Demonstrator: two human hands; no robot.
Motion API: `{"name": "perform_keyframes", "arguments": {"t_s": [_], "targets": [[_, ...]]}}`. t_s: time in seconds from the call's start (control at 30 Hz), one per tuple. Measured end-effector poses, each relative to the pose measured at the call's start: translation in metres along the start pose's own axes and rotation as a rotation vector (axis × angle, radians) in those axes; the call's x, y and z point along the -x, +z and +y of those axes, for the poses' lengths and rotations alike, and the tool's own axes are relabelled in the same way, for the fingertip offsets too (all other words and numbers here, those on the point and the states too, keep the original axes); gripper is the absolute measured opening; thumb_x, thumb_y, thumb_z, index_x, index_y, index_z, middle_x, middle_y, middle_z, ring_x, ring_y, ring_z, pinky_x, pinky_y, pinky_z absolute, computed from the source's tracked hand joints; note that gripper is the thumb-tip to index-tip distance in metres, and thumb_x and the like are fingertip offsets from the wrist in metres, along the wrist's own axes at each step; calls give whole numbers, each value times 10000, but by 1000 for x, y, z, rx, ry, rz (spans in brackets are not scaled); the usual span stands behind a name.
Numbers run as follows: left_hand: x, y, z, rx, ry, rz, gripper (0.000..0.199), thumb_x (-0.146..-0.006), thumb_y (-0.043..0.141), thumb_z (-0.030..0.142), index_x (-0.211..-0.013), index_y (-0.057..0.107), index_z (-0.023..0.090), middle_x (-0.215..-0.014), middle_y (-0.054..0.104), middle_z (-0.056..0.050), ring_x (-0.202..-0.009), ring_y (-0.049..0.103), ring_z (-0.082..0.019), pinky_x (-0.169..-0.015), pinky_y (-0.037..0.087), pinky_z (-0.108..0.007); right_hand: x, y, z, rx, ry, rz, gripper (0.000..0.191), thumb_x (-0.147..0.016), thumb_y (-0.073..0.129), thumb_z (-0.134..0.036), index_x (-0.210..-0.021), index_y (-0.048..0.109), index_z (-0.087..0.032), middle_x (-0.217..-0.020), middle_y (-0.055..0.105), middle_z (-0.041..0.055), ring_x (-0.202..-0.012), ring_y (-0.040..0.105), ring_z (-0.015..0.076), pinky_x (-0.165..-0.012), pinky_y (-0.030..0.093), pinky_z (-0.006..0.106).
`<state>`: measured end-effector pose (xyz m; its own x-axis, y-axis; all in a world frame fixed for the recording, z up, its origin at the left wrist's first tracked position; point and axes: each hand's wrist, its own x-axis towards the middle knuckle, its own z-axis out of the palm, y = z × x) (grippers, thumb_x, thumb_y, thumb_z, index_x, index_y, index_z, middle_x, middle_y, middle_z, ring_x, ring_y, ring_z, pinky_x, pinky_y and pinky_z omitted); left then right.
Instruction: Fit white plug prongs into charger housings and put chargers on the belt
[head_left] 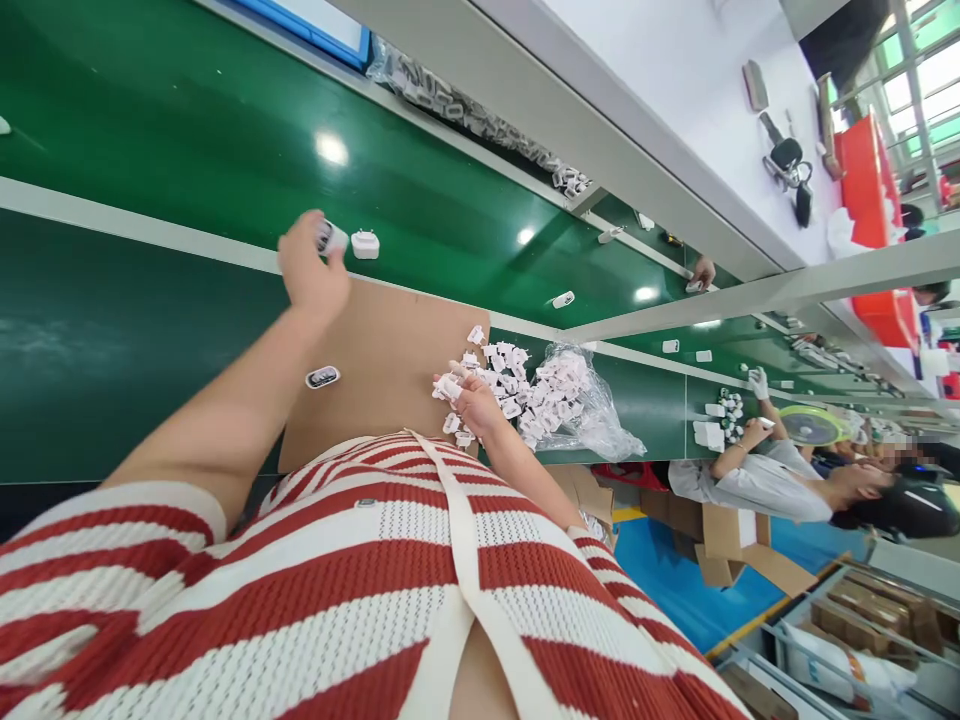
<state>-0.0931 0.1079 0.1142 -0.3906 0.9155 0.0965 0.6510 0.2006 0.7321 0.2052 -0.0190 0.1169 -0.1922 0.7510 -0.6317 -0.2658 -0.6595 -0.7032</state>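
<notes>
My left hand (311, 268), somewhat blurred, reaches over the edge of the green belt. Its fingers are closed on a white charger housing (335, 239) with a dark end. Just right of it stands a white plug charger (365, 245) with pins on top. My right hand (478, 402) pinches a small white plastic part (448, 387) at the edge of a pile of similar white parts (508, 372). Between my arms lies a brown cardboard sheet (397, 335). On its left side rests an open white housing (322, 377) with a dark inside.
A clear plastic bag (600, 410) spills white parts right of the cardboard. Along the green belt (450, 210) lie scattered white pieces. A metal post (712, 295) crosses at right. Farther along, a co-worker (780, 480) sits at the bench. Keys (787, 160) lie on the upper shelf.
</notes>
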Motion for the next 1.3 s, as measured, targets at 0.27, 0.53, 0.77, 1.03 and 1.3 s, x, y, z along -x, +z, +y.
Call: {"name": "perform_keyframes", "arguments": {"t_s": [0.27, 0.53, 0.77, 1.03, 1.3], "targets": [[174, 45, -7, -45, 284, -481, 480, -933, 511, 191, -1404, 596, 152, -1187, 713, -159, -1113, 628, -353, -975, 459, -504, -1, 6, 12, 450, -194, 148, 382, -649, 833, -364, -983, 734, -208, -824, 712, -3, -697, 622, 129, -681, 529, 267], [190, 56, -42, 48, 348, -470, 415, -939, 590, 437, -1296, 675, 243, -1327, 656, -127, -1221, 574, -336, -1057, 406, -507, -7, 8, 19, 562, -89, 13, 245, -737, 675, -330, -944, 714, -205, -876, 730, 22, -724, 655, 142, -723, 567, 302], [191, 64, -48, 57, 374, -441, 409, -966, 550, 480, -1274, 693, 251, -1300, 666, -119, -1215, 576, -327, -1047, 400, -495, -14, 4, 16, 820, -185, 15, 166, -715, 723, -273, -866, 728, -204, -940, 727, 35, -895, 668, 193, -794, 568, 330], [190, 64, -48, 70, 366, -440, 412, -970, 505, 414, -1286, 692, 229, -1297, 670, -124, -1209, 582, -313, -1065, 398, -488, -15, 9, 14, 1211, -384, 10, 215, -814, 622, -190, -978, 760, -205, -980, 655, 40, -905, 631, 181, -842, 556, 328], [191, 67, -50, 87, 395, -417, 404, -978, 514, 424, -1270, 698, 214, -1279, 674, -122, -1178, 593, -314, -1030, 422, -484, -20, 17, 18, 1110, -514, 14, 174, -866, 677, -218, -1013, 770, -215, -1138, 654, 75, -981, 661, 169, -829, 587, 287]]}}
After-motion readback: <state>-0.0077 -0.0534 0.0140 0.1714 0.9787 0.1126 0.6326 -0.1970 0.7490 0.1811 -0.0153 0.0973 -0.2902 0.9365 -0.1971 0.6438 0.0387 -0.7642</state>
